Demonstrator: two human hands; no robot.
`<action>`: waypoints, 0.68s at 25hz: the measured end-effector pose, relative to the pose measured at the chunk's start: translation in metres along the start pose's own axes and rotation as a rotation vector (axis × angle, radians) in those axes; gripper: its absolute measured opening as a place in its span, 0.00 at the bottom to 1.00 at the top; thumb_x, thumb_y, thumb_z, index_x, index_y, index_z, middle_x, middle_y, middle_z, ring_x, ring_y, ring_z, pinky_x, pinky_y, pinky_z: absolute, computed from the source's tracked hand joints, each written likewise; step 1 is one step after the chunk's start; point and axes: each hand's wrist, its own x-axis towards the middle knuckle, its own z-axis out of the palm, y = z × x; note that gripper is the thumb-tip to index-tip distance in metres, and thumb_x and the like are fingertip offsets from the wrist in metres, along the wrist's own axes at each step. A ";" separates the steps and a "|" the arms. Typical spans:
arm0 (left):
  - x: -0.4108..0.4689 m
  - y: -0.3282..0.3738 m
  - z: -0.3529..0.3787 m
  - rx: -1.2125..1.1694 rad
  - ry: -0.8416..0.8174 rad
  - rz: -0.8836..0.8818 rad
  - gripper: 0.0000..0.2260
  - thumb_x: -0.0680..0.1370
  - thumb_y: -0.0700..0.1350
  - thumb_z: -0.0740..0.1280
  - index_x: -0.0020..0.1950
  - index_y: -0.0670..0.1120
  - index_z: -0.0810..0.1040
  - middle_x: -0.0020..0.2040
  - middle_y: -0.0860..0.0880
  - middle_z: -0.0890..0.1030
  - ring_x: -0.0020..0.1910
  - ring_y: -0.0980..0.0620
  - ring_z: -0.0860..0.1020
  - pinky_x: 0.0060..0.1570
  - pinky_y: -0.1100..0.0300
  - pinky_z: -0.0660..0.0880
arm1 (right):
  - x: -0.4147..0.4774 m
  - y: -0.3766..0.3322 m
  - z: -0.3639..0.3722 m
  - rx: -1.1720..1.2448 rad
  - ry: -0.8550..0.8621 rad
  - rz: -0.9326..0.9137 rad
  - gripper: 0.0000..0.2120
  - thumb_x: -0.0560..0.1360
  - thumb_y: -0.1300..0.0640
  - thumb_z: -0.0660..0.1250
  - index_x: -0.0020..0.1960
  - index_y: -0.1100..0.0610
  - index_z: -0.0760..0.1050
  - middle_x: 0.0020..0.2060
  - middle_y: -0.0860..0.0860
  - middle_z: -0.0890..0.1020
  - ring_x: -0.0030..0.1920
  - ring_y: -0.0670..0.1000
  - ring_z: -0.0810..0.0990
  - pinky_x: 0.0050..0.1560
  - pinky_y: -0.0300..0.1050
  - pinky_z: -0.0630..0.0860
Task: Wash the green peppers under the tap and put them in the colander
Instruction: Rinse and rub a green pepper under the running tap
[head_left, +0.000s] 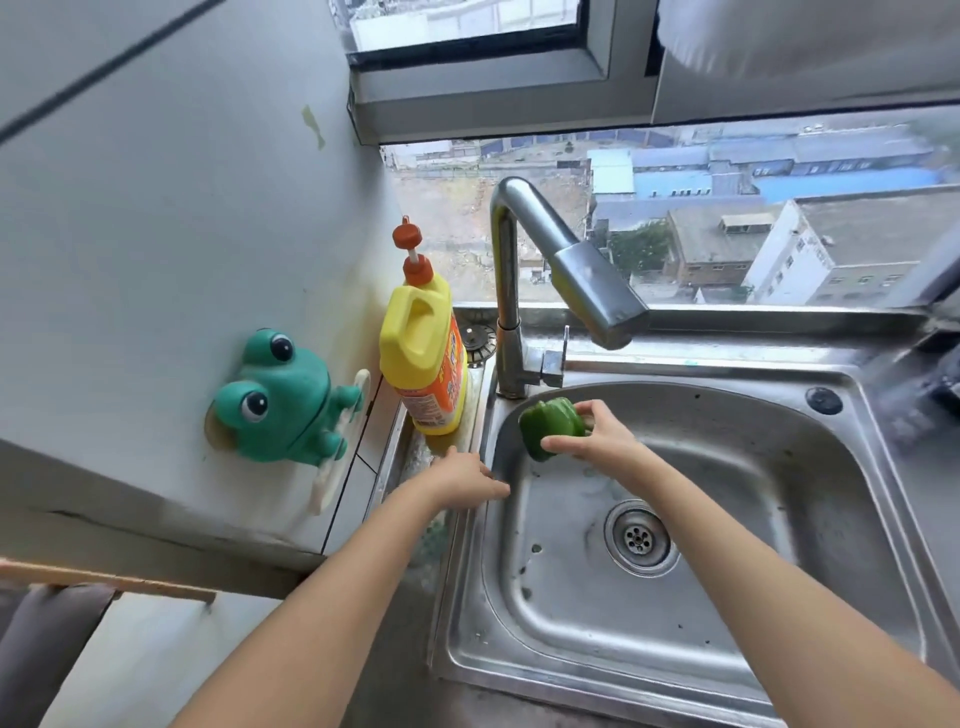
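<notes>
Home kitchen, steel sink (841, 499), tap (566, 260), detergent bottle (421, 358)

Pale wall (156, 218), daylit window (701, 223), blurred curtain (810, 47) perhaps.

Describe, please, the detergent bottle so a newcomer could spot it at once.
Start at the steel sink below the window. At its back left corner, left of the tap, stands the detergent bottle. It alone is yellow, with an orange pump top, beside a green frog on the wall.

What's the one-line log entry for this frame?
right hand: grips green pepper over sink | left hand: open, at sink rim | tap: no water visible
</notes>
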 end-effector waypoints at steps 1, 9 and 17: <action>-0.004 0.010 -0.001 -0.118 0.045 -0.036 0.27 0.79 0.59 0.58 0.72 0.44 0.69 0.74 0.42 0.65 0.73 0.43 0.63 0.67 0.53 0.64 | -0.011 -0.004 -0.003 0.020 0.025 -0.024 0.32 0.65 0.51 0.78 0.61 0.53 0.64 0.55 0.51 0.75 0.53 0.50 0.76 0.52 0.45 0.74; -0.013 0.062 0.011 -1.723 -0.359 -0.013 0.37 0.75 0.69 0.54 0.61 0.35 0.75 0.54 0.35 0.79 0.48 0.37 0.80 0.49 0.45 0.78 | -0.070 -0.026 -0.033 -0.032 0.004 -0.253 0.33 0.62 0.59 0.80 0.60 0.52 0.65 0.55 0.49 0.76 0.55 0.45 0.77 0.53 0.38 0.77; -0.017 0.085 0.011 -1.939 -0.233 -0.086 0.23 0.74 0.54 0.68 0.63 0.43 0.72 0.55 0.36 0.76 0.48 0.39 0.78 0.37 0.42 0.80 | -0.019 -0.085 -0.069 -0.022 0.028 -0.131 0.36 0.70 0.39 0.67 0.71 0.57 0.63 0.65 0.53 0.72 0.61 0.54 0.76 0.60 0.51 0.75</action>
